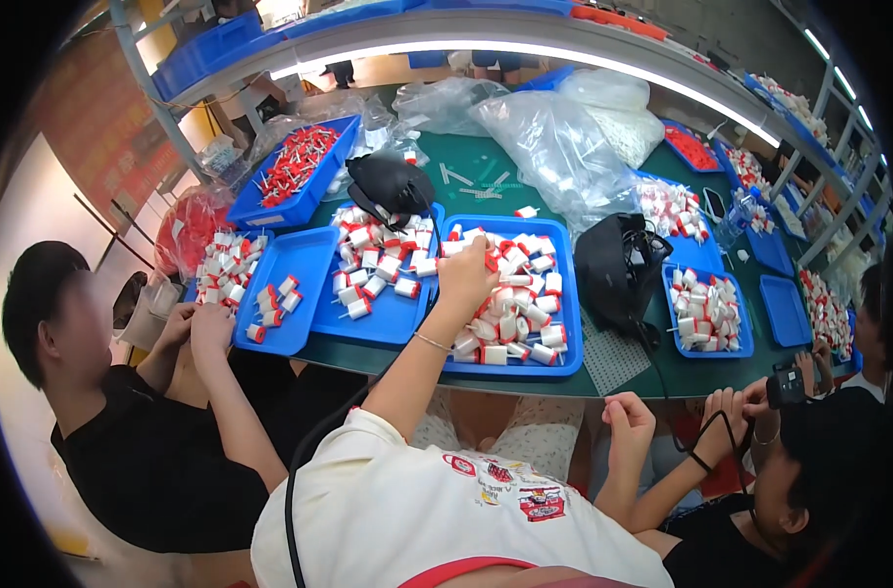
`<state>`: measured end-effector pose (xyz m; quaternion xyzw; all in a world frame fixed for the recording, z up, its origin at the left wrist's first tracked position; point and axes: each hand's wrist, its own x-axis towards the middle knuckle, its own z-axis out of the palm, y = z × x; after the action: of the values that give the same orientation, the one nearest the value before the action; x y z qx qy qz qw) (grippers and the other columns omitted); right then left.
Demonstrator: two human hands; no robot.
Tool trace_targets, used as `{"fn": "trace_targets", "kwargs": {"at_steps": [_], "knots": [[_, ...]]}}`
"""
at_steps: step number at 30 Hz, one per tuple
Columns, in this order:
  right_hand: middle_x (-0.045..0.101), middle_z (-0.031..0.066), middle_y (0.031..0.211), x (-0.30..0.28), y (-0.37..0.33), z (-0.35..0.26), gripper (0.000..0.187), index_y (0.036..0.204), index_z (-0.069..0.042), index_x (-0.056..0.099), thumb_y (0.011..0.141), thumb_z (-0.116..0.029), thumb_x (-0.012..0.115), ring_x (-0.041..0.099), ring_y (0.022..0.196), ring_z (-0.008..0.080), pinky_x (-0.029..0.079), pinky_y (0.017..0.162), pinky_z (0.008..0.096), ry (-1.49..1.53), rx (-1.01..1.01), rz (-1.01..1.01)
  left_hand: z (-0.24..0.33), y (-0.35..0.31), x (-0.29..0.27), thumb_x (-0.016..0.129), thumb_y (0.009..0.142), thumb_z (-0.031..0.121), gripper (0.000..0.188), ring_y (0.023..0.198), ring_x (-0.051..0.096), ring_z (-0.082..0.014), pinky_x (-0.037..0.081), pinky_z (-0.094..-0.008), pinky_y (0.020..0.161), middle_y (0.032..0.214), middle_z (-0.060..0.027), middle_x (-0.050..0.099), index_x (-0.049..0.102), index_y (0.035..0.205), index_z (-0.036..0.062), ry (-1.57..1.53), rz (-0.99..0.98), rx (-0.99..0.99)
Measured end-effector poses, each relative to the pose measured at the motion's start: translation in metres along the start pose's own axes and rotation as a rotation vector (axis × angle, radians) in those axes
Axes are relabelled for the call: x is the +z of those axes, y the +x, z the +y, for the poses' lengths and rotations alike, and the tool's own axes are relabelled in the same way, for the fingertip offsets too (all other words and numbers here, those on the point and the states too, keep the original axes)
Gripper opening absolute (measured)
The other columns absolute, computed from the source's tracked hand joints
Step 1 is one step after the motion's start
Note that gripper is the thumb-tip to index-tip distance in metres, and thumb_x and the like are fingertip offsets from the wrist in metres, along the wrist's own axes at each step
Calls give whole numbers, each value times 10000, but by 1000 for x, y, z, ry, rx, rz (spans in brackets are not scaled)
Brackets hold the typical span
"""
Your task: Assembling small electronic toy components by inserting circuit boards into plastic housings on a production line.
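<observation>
Where the left hand [463, 272] lies: over the far left part of the central blue tray [573, 323], back of the hand upward, the forearm crossing above the tray's near left corner.
Left fingers: mostly hidden — a red end shows right beside them, but I cannot tell whether they grip a piece or only touch one.
White-and-red pieces [510, 314]: heaped in that same tray, at the left fingertips and spreading from there to the right and back toward the body.
Long axes of the pieces: no common direction; some lie crosswise, some point away from the body, others tip against their neighbours.
Nearer hand: the left, clearly — it is at the heap itself.
Right hand [631, 419]: raised off the table's near edge, to the right of the tray and well apart from the heap; its fingers curl in narrowly toward the thumb, and whether anything is pinched there I cannot tell.
Tray's two sides: another blue tray [393, 318] of like pieces just beside it on the left, a black bag-like item [615, 274] near its right wall.
Lone piece [527, 212]: by the tray's far wall, beyond and to the right of the left hand, lying on its side.
</observation>
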<state>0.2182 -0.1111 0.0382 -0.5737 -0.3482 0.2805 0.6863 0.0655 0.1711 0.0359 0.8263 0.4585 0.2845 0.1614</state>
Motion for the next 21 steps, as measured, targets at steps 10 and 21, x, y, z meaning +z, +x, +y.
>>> {"fn": "trace_targets", "kwargs": {"at_steps": [10, 21], "knots": [[549, 2, 719, -18, -6, 5, 69, 824, 19, 611, 801, 25, 546, 472, 618, 54, 380, 575, 173, -16, 19, 76, -28, 2, -10, 649, 657, 252, 412, 940, 569, -249, 390, -442, 741, 986, -80, 616, 551, 1032, 115, 108, 315, 152], [557, 13, 793, 2, 9, -1, 169, 954, 16, 600, 792, 44, 558, 496, 654, 53, 403, 590, 167, -43, 4, 88, -144, -37, -18, 631, 717, 205, 324, 978, 518, -326, 438, -468, 792, 1071, -111, 506, 553, 1028, 158, 236, 105, -462]]}}
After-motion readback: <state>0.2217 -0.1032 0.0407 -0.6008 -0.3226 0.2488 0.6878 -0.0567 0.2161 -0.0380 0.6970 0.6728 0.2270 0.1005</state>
